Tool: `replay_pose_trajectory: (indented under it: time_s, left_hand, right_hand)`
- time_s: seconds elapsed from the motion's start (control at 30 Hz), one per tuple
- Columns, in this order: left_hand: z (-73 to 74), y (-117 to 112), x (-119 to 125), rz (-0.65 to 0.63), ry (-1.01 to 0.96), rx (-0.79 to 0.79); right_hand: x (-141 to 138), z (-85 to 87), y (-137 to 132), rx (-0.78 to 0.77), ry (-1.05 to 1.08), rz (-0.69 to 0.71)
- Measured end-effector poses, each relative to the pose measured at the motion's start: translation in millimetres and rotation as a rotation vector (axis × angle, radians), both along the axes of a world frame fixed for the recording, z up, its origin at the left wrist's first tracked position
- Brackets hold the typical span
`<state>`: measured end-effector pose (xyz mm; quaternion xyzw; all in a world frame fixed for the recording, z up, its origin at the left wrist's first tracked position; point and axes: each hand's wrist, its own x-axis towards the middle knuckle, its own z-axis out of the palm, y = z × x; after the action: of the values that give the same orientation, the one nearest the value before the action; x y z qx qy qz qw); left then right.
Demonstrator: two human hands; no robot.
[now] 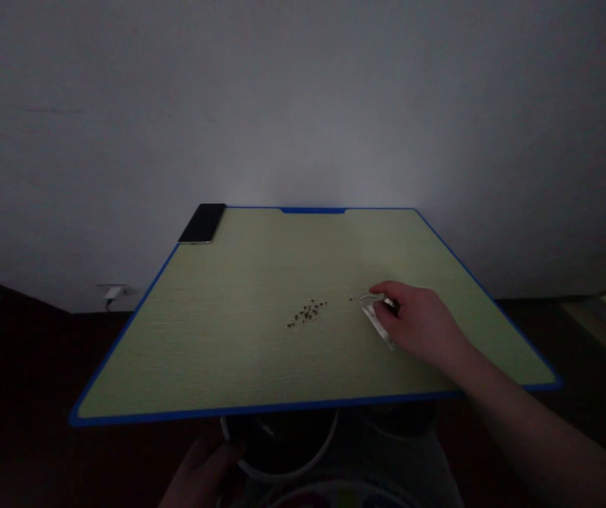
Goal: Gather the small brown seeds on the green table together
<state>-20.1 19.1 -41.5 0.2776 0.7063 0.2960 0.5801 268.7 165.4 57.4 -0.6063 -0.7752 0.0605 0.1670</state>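
Right hand [419, 321] pinching a small silvery packet [377, 314] on a green table [218, 346]; left hand [202, 469] below the table edge.

Dim light. Right of frame centre, right hand rests on the tabletop, fingers curled closed around one end of the packet; the packet's other end lies on the surface, pointing left. Just left of it, near frame centre, a small scatter of dark seeds [307, 312] lies loose on the table, apart from the packet. Table has a blue rim. Upper left corner of the table: a black phone [203, 223], lying flat. Bottom centre of frame, left hand sits under the near edge beside a white-rimmed bowl [281, 451]; too dark to tell whether its fingers grip the rim or only touch it.
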Motion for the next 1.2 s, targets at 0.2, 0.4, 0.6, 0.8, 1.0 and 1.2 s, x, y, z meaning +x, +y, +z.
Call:
replay_pose_trajectory:
  time_s: [0.2,0.4,0.6,0.8,1.0,1.2]
  left_hand:
    - [-6.5,-3,-3,0.002,-0.103,0.029]
    - [-7.9,-2,-4,-0.029,-0.090,0.084]
    - [-4.4,-3,-2,0.064,-0.082,0.011]
    - [-4.4,-5,-1,0.057,-0.067,0.019]
    - [-1.6,-3,0,0.040,-0.094,0.006]
    - [-4.4,-2,0,0.046,-0.146,0.043]
  right_hand:
    - [-4,1.6,-2,-0.014,0.051,0.065]
    - [-5,-0.3,0,-0.036,0.030,0.025]
    - [-4,-1.8,4,-0.023,0.021,0.007]
    - [-4,-1.6,8,0.002,-0.001,-0.004]
    - [-3,-1.5,12,-0.006,0.004,0.000]
    - [-7,-1.8,6,-0.088,0.085,0.101]
